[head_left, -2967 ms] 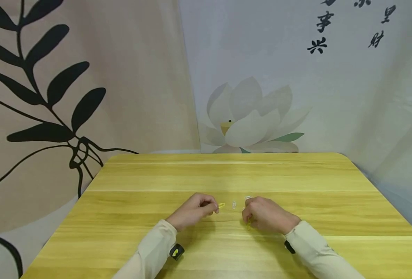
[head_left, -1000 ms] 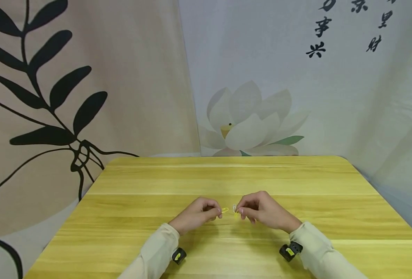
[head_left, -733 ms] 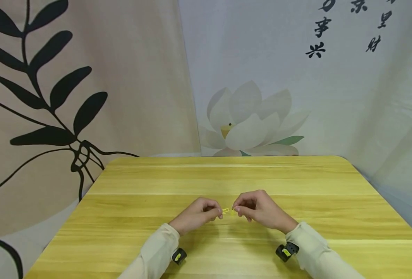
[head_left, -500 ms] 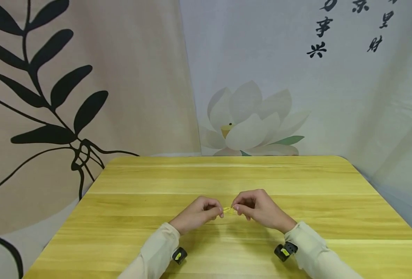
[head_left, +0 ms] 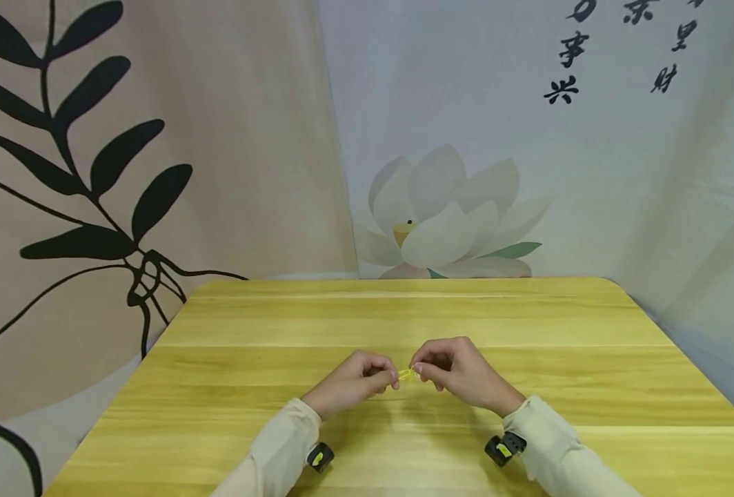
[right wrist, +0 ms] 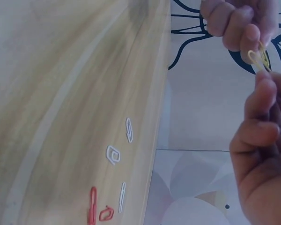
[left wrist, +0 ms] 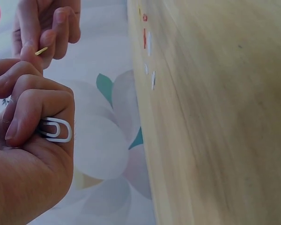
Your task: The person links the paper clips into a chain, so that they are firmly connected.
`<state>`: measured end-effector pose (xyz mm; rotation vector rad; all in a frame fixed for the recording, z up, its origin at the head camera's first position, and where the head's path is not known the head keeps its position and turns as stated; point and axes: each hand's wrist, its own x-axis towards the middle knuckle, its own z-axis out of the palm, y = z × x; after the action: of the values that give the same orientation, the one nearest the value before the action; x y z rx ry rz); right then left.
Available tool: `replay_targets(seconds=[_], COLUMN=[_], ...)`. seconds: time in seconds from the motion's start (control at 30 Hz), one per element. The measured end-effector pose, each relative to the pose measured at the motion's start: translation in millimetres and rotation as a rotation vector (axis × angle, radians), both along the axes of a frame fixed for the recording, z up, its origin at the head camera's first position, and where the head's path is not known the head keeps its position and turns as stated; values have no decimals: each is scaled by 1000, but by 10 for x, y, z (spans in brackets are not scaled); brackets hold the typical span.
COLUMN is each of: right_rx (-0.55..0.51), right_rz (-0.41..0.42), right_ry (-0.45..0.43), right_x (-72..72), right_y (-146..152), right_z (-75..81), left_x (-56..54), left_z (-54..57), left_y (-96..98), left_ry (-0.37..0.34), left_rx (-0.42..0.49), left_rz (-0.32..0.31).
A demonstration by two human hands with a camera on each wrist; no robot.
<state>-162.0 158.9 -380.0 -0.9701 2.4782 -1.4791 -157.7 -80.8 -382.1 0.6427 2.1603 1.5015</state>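
Observation:
My left hand [head_left: 353,381] pinches a yellow paper clip [head_left: 403,375] between thumb and forefinger. In the left wrist view a white paper clip [left wrist: 58,130] is tucked in the curled fingers of this same hand. My right hand [head_left: 463,376] faces it, thumb and forefinger pinching a second yellow paper clip. Seen from the right wrist, the two yellow paper clips [right wrist: 254,57] overlap between the fingertips, above the table. Whether they are hooked together I cannot tell. Their held ends are hidden by the fingers.
On the wooden table [head_left: 280,310] several loose paper clips lie beyond the hands: white paper clips [right wrist: 113,154] and red paper clips [right wrist: 92,204]. A printed cloth backdrop [head_left: 261,138] hangs behind the far edge. Each wrist wears a black strap device [head_left: 320,457].
My right hand has come up from low over the table and moved left with its yellow clip, closing the gap to the left hand's clip. The left hand has barely shifted.

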Motion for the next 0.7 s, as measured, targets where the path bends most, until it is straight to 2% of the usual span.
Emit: replay_targets(seconds=[0.43,0.7], right_rx=[-58,-119], right_rz=[-20,-71], right_ry=[-9,-7], right_x=[4,1], right_y=[-24,-53], right_z=[-16,-12], left_x=[5,3], left_z=[7,3], left_y=[17,24], left_ry=[9,32], left_rx=[-4,-19], left_rz=[-14,10])
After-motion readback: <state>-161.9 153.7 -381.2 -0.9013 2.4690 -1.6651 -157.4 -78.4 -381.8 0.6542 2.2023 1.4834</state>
